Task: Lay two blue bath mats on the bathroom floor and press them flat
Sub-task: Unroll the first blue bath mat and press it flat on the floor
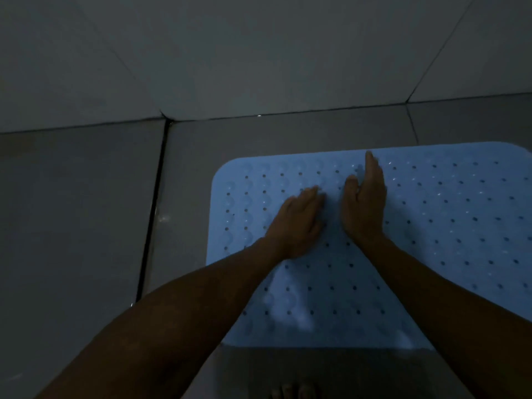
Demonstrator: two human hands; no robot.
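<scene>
While both hands are laid flat on the mat (431,226), fingers straight and gripping nothing, the left hand (298,223) just beside the right hand (364,203), only the strip beneath them is pressed. Beyond them, toward the mat's far edges on the floor (86,226), air could be trapped and corners left lifted. A second mat cannot be seen.

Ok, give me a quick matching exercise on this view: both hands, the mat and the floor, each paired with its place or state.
Things:
1. left hand
2. right hand
3. mat
4. floor

States:
A. grey tiles with a dark joint line
B. blue, dotted with holes
C. on the mat, fingers reaching nearest its far edge
D. on the mat, nearer its left edge

Pairs: 1-D, 2-C, 3-B, 4-A
</scene>
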